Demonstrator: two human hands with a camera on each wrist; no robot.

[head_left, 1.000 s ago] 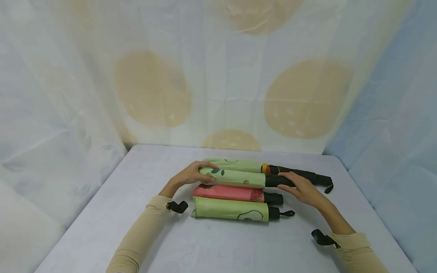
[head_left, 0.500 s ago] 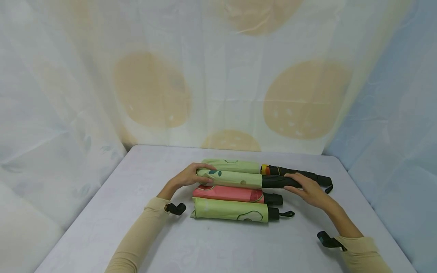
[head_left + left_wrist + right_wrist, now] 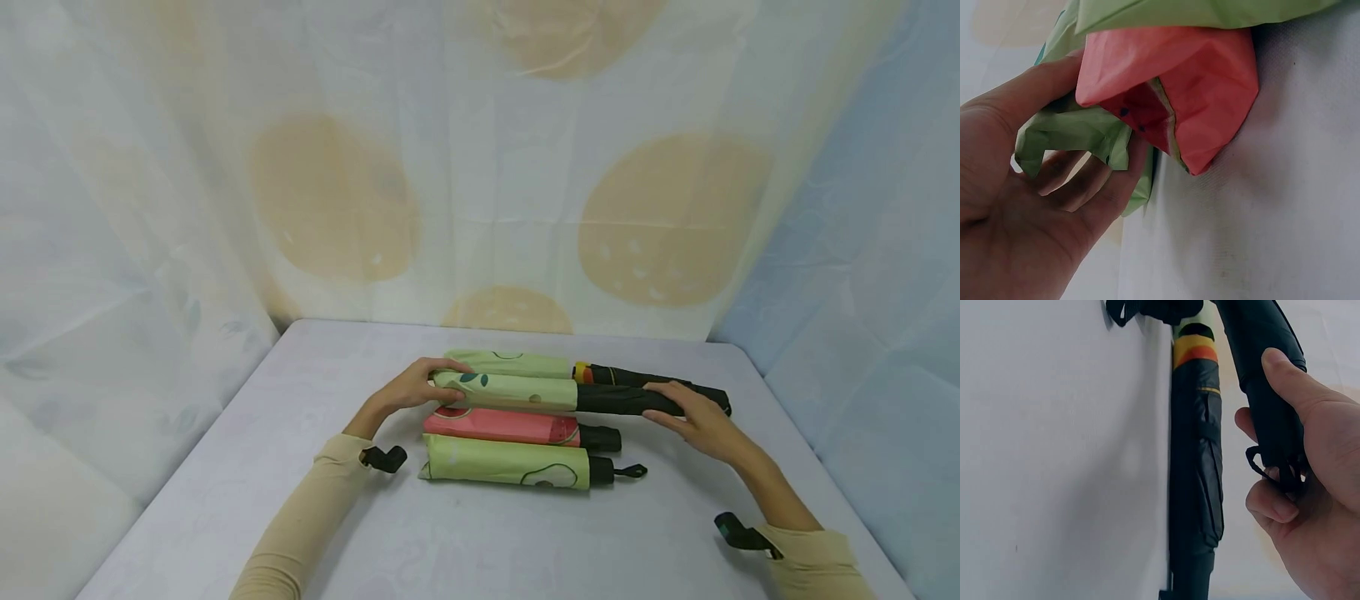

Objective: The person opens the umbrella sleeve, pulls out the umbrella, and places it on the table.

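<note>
The left hand (image 3: 411, 388) curls around the sleeved end of a green umbrella (image 3: 510, 390), while the right hand (image 3: 701, 421) grips its black handle (image 3: 1270, 406). It sits just beyond the pink umbrella (image 3: 504, 425) on the desk (image 3: 225, 467).

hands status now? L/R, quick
Left hand: grips the sleeve end of the green umbrella.
Right hand: curled round that umbrella's black handle.
</note>
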